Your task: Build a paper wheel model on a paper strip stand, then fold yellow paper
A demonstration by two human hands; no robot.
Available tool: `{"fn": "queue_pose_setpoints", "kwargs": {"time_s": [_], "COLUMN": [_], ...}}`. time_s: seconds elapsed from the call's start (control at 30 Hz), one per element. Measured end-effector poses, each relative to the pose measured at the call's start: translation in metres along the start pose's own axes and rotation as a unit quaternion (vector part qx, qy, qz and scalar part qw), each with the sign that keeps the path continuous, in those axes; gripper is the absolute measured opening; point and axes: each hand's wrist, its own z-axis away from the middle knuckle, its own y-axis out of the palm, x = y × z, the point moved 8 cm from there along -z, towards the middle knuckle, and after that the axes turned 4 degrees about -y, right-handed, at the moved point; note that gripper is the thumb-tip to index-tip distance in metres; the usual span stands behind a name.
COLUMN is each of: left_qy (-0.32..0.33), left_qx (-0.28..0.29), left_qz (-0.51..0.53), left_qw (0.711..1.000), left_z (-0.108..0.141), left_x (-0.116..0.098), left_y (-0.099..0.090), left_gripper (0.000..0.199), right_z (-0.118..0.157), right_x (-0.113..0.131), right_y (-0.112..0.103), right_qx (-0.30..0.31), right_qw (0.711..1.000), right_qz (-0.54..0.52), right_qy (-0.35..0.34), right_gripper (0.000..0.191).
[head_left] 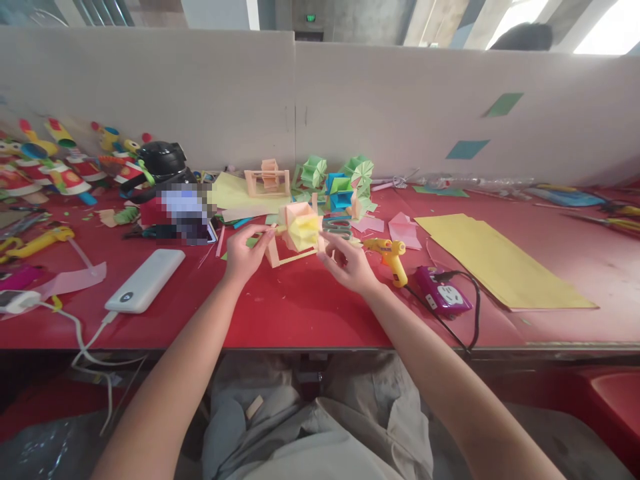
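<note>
Head view: I am holding a folded-paper wheel [301, 227], looking light and crushable, best taken by its ends, not its pleats; the left hand [245, 252] is pinching one end, the right hand [350, 262] is flanking the other, grip unclear, above the red table [310, 317].

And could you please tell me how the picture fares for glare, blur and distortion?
All in the head view: the bright opening at upper right is washed out; the table has a pale sheen at right; blocky pixels mask the phone; the paper wheel looks slightly soft; the forearms seem stretched toward the lower corners.
</note>
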Motion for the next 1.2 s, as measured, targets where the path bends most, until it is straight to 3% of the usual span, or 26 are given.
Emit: {"fn": "queue_pose_setpoints", "kwargs": {"time_s": [0.07, 0.2, 0.3, 0.4, 0.5, 0.63, 0.97, 1.2], "left_qy": [0.009, 0.025, 0.032, 0.031, 0.027, 0.022, -0.006, 0.081], "left_qx": [-0.003, -0.012, -0.015, -0.014, -0.012, -0.017, 0.010, 0.029], "left_qz": [0.008, 0.008, 0.004, 0.004, 0.004, 0.006, -0.002, -0.107], "left_qw": [1.000, 1.000, 0.999, 0.999, 1.000, 1.000, 1.000, 0.991], "left_z": [0.000, -0.001, -0.001, -0.001, -0.001, -0.001, -0.001, -0.001], "left_x": [-0.001, -0.002, -0.002, -0.002, -0.001, 0.001, 0.008, 0.001], "left_y": [0.000, 0.000, 0.000, -0.001, -0.001, -0.001, 0.003, 0.007], "left_gripper": [0.026, 0.026, 0.026, 0.024, 0.023, 0.022, 0.018, 0.022], "right_z": [0.000, -0.002, -0.002, -0.001, 0.000, -0.002, 0.001, 0.002], "right_x": [-0.002, 0.004, 0.009, 0.005, 0.001, 0.004, -0.005, -0.009], "right_y": [0.004, 0.007, 0.002, -0.003, 0.001, 0.006, 0.002, 0.001], "right_qx": [0.017, 0.043, 0.022, -0.014, 0.000, 0.037, 0.001, -0.004], "right_qw": [1.000, 0.999, 0.999, 1.000, 1.000, 0.999, 1.000, 0.998], "right_qz": [-0.013, -0.002, 0.008, -0.007, -0.020, 0.011, -0.010, -0.044], "right_qy": [-0.001, -0.026, -0.041, -0.020, -0.008, -0.025, 0.023, 0.044], "right_gripper": [0.053, 0.026, 0.044, 0.023, 0.041, 0.030, 0.033, 0.029]}}
